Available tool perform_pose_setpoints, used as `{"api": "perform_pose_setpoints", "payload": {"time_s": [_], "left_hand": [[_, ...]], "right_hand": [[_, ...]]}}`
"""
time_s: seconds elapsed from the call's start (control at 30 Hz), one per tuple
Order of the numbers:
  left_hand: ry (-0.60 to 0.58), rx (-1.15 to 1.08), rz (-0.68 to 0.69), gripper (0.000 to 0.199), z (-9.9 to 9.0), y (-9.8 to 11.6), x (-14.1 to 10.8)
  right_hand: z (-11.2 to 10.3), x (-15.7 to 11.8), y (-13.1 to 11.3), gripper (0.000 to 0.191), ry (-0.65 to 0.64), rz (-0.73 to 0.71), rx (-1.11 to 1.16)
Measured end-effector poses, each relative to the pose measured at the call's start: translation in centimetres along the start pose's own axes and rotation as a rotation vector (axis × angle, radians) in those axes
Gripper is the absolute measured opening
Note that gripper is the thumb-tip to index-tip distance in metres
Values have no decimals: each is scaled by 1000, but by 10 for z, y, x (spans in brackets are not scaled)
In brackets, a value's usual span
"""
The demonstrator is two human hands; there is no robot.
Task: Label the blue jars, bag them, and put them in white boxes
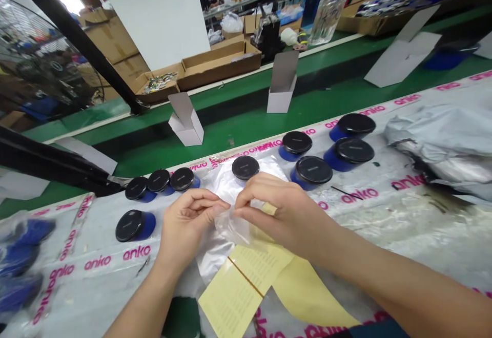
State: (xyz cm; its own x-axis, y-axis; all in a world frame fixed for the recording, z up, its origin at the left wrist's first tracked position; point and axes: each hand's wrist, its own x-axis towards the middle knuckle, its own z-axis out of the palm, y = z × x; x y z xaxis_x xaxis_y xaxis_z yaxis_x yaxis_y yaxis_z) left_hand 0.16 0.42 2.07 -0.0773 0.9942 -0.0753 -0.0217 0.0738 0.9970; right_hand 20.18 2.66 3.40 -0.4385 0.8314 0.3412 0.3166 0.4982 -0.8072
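the clear plastic film (235,228) is located at the far end of the yellow label sheet (226,297), between both hands; whether it is a bag or a flat piece cannot be determined. left hand (184,223): behind and left of the label sheet, thumb and forefinger pinched together on the film's left edge. right hand (282,207): behind and right of the label sheet, thumb and forefinger closed on the film, other fingers bent. the label sheet carries rows of small print, illegible, and a brown strip across it. a plain yellow paper (313,294) lies to its right. one black-lidded container (245,167) stands behind the sheet, just beyond the hands. three matching containers (159,180) form a row behind and left of the sheet; four blue containers (311,171) are grouped behind and right. a grey plastic bag (442,143) lies well to the sheet's right. a green conveyor (230,123) runs behind the sheet, past the containers, bearing open white boxes (280,100).
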Motion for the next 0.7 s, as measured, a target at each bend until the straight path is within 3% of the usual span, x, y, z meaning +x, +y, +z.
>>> {"api": "perform_pose_setpoints", "payload": {"time_s": [0.2,0.27,0.33,0.53,0.7], "left_hand": [[-82,-182,-110,35,4,-5,-5],[-63,-239,-151,41,6,-5,-6],[-24,-265,-172,45,7,-5,-5],[54,-270,-116,40,7,-3,1],[-60,-422,-138,26,4,7,-2]], "right_hand": [[13,-3,7,16,71,-326,-171],[16,-4,7,27,132,-411,-244],[16,-3,8,26,153,-431,-235],[9,-1,3,14,73,-319,178],[-1,3,-3,16,-69,79,359]]}}
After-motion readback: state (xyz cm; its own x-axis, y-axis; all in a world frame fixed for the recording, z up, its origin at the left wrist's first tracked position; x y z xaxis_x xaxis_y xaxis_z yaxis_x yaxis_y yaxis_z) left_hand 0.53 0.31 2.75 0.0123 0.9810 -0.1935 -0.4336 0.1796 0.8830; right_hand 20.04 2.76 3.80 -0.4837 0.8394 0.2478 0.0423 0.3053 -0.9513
